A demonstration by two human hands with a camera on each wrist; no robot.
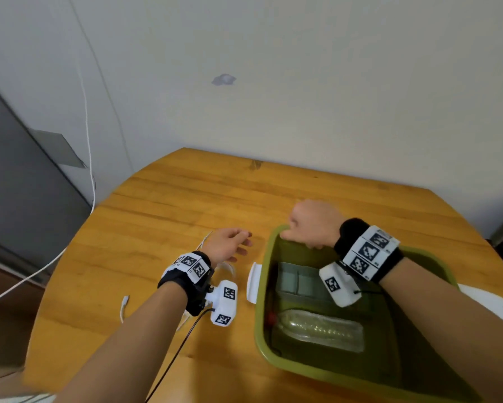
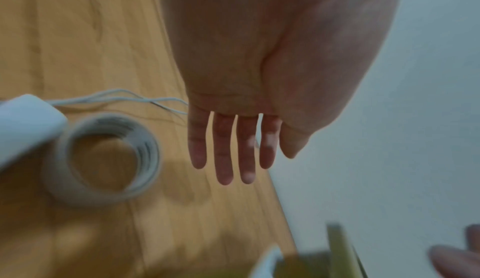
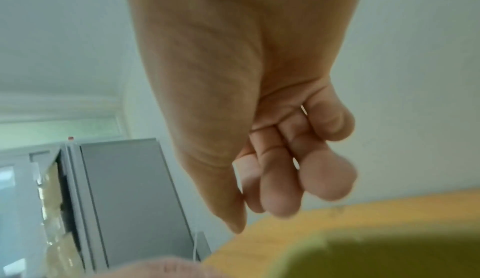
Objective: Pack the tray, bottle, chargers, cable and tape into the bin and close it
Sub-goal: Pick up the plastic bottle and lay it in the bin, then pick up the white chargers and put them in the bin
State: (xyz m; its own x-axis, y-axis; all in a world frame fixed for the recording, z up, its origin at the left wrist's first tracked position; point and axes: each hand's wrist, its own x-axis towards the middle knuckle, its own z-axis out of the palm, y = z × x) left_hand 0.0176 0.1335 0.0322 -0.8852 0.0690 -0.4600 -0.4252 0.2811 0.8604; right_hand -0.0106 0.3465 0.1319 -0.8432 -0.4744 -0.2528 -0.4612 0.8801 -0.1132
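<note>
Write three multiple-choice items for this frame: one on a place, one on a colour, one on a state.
1. Where does the bottle lie?
A. on the floor
B. in the bin
C. on a chair
2. What colour is the bin?
A. green
B. blue
C. white
3. How is the left hand?
A. clenched in a fist
B. open, fingers straight
C. gripping the bottle

Key: B, the bottle lies on the bin's floor; A, its walls are olive green; B, the wrist view shows straight, empty fingers.

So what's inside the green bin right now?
The green bin holds a clear plastic bottle with a red cap, lying flat, and a grey tray behind it. The right hand and wrist gear cover part of the tray and the bin's far corner.
</note>
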